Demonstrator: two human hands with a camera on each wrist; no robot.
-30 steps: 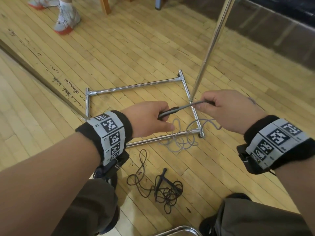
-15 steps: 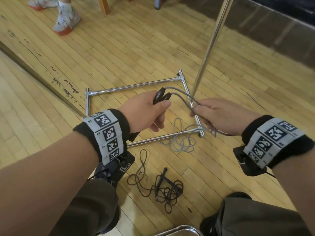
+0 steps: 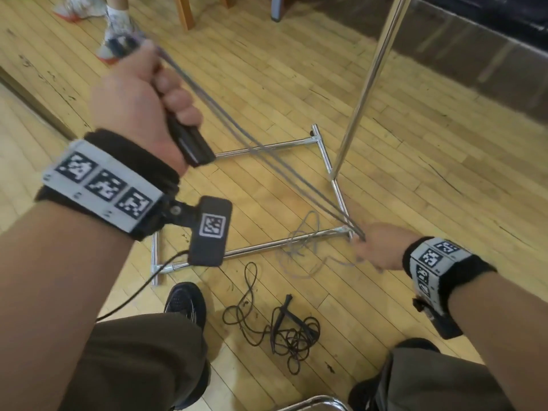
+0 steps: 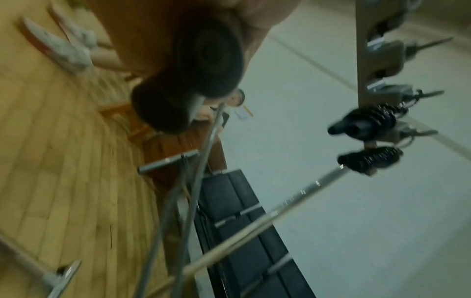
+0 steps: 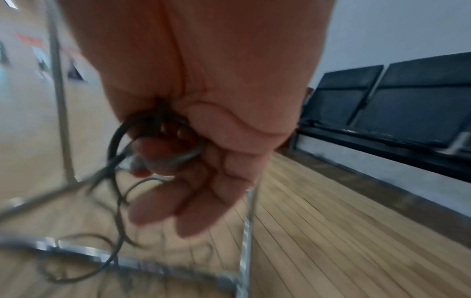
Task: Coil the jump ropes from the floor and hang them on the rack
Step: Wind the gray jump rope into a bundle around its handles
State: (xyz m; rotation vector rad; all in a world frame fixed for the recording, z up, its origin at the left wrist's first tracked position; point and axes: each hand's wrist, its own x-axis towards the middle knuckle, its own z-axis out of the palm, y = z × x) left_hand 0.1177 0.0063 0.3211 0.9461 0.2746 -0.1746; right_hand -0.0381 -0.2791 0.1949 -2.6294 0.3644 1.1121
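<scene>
Between the two hands the grey rope (image 3: 267,161) runs in taut strands from upper left to lower right, barring the air over the rack base (image 3: 267,146). The rack's upright pole (image 3: 364,93) rises just beyond the right hand (image 3: 376,247), closing that side. Slack grey loops lie across the near base bar. The black rope (image 3: 284,327) lies tangled on the floor (image 3: 296,69) between the knees. Bare floor lies open beyond the base and right of the pole.
</scene>
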